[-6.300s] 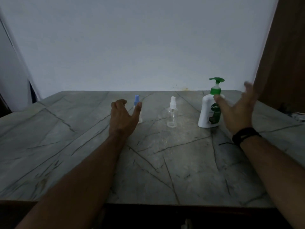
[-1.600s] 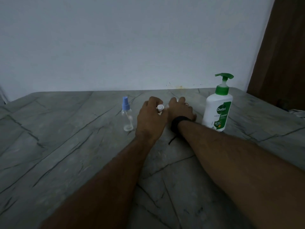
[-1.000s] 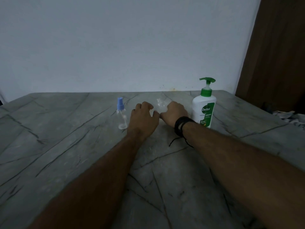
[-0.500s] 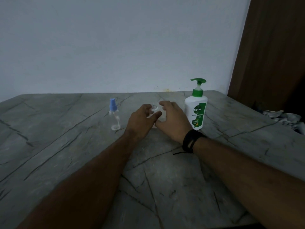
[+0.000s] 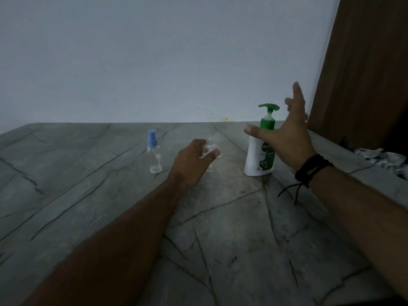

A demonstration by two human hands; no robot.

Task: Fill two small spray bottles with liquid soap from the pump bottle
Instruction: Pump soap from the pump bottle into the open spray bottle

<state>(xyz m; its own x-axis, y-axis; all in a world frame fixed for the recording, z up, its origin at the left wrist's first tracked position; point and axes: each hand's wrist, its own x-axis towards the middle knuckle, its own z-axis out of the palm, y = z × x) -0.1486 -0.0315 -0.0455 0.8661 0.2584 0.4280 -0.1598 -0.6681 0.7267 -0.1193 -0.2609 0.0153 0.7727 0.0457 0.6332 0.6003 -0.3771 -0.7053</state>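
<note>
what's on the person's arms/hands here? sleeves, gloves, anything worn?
Both forearms are bare: no sleeves in view, no gloves. The left hand shows nothing worn. The right hand has a black wristband at the wrist, layered or wrapped-looking, with thin black cord ends dangling from it. Rings can't be made out in the dim, blurred picture.

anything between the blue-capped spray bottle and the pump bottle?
Yes, in the head view: the uncapped clear spray bottle, held by the left hand, stands between the blue-capped spray bottle and the pump bottle.
</note>
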